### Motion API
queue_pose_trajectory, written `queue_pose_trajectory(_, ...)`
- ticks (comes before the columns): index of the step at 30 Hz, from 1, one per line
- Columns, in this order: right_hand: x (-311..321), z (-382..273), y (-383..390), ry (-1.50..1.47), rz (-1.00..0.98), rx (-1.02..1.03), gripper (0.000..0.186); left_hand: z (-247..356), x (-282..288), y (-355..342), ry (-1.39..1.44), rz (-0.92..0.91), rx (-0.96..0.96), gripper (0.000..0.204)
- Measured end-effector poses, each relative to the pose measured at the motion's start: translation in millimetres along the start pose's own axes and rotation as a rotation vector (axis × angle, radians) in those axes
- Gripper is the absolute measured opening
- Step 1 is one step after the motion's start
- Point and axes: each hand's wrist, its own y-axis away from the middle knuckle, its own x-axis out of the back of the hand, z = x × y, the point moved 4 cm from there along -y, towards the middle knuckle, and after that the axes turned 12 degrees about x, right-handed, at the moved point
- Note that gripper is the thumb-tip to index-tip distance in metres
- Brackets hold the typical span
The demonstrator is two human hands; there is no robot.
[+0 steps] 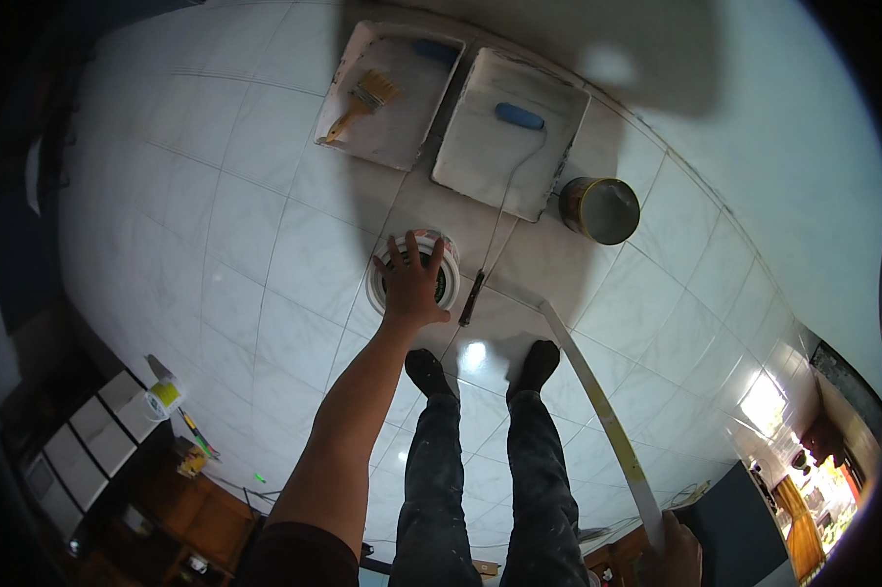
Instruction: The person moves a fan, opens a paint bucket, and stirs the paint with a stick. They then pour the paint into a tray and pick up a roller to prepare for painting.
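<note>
My left hand (pixel 413 286) lies over the top of a round white tub (pixel 370 293), its fingers spread wide across the lid. Whether the palm presses on the lid cannot be made out. At the lower right, my right hand (pixel 678 553) is closed around one end of a long, flat, pale stick (pixel 602 401). The stick's far end reaches down toward the floor near my right foot. Just right of the tub lies the dark handle of a paint roller (pixel 519 116), whose blue sleeve rests in a white paint tray (pixel 470 157).
Left of that tray, a second tray (pixel 402 152) holds a paintbrush (pixel 370 96) and another blue roller sleeve (pixel 436 49). An open paint can (pixel 586 220) stands near the wall. My feet are on the tiled floor (pixel 216 254). Wooden furniture (pixel 201 519) is at lower left.
</note>
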Motion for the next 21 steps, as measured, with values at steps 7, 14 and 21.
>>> queue_pose_trajectory(7,7.8,0.9,-5.9,-0.061,0.012,-0.022,0.056,3.3,1.7,1.2,0.015,0.028,-0.017,0.138)
queue_pose_trajectory(14,18.1,-4.1,-13.1,-0.021,0.038,0.017,0.053,3.5,1.4,1.4,0.032,0.050,-0.019,0.139)
queue_pose_trajectory(21,72.1,7.8,-9.9,-0.018,-0.012,-0.047,0.057,1.8,11.0,0.3,0.010,-0.035,-0.001,0.141)
